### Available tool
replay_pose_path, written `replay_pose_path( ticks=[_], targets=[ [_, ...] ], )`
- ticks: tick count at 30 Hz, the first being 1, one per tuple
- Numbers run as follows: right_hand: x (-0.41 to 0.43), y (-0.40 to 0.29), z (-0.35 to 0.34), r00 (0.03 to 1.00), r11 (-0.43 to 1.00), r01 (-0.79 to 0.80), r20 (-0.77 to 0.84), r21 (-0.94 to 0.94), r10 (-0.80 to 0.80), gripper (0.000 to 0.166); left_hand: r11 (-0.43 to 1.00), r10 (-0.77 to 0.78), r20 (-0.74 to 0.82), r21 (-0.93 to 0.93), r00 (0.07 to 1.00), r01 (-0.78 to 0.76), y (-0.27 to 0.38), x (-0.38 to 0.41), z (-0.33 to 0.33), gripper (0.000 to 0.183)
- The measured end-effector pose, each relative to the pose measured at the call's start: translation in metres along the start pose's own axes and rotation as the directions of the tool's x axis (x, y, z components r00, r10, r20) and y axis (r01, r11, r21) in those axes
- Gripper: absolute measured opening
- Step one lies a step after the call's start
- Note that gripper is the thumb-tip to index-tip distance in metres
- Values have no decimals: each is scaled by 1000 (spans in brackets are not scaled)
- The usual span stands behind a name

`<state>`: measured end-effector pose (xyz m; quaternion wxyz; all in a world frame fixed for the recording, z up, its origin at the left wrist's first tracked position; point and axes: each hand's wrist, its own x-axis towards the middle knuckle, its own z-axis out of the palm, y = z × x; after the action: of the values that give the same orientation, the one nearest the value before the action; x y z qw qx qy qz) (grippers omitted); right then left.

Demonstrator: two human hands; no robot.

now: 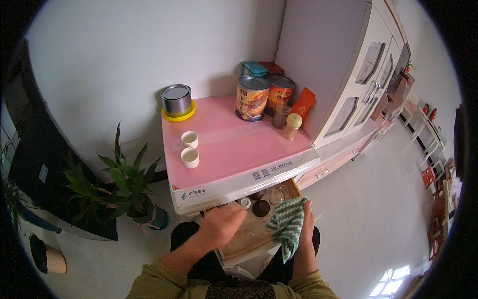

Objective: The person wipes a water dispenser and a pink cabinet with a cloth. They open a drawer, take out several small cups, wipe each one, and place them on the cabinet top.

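A pulled-out wooden drawer (239, 251) lies below the tabletop, in front of my knees. My left hand (225, 225) is over its left part with the fingers curled; whether they enclose anything is hidden. At the drawer's right side, my right hand (307, 226) holds a green and white striped cloth (288, 224), which hangs down over the drawer. Inside the drawer are a dark brown cup (261, 208), a small white cup (244, 203) and a clear glass vessel (277, 195). Two small cream cups (190, 157) stand on the pink tabletop (224, 149) above.
A metal tin (176, 98) rests in a yellow ring-shaped lid (183, 117). Large printed tins (252, 99), an orange packet (303, 105), a translucent cup (281, 116) and a toothpick holder (292, 127) stand by the white cabinet (336, 93). A potted plant (125, 183) is at left.
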<state>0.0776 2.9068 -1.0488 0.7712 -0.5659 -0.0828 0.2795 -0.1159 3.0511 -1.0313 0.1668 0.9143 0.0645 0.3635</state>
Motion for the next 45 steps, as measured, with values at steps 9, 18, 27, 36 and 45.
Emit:
replay_pose_path(
  ticks=[9, 18, 27, 36, 45],
  targets=[
    [-11, -3, 2, 997, 997, -75, 25, -31, 76, 49, 932, -196, 263, 348, 945, 96, -50, -26, 74, 37],
    [-10, 10, -3, 997, 986, -60, 48, -153, 68, 54, 927, -270, 430, 359, 861, 111, -59, -27, 90, 37],
    [-15, 10, -1, 995, 983, -32, 91, -182, 49, 50, 890, -343, 418, 432, 841, 148, -51, -27, 88, 43],
    [-39, 11, 28, 681, 490, 732, 514, -474, -521, 33, 26, -610, 413, -843, 677, 537, 28, -20, 43, 35],
    [-56, 15, 45, 487, 415, 866, 665, -280, -567, 35, 532, -475, 211, -704, 854, 470, 51, -21, 28, 27]
  ],
)
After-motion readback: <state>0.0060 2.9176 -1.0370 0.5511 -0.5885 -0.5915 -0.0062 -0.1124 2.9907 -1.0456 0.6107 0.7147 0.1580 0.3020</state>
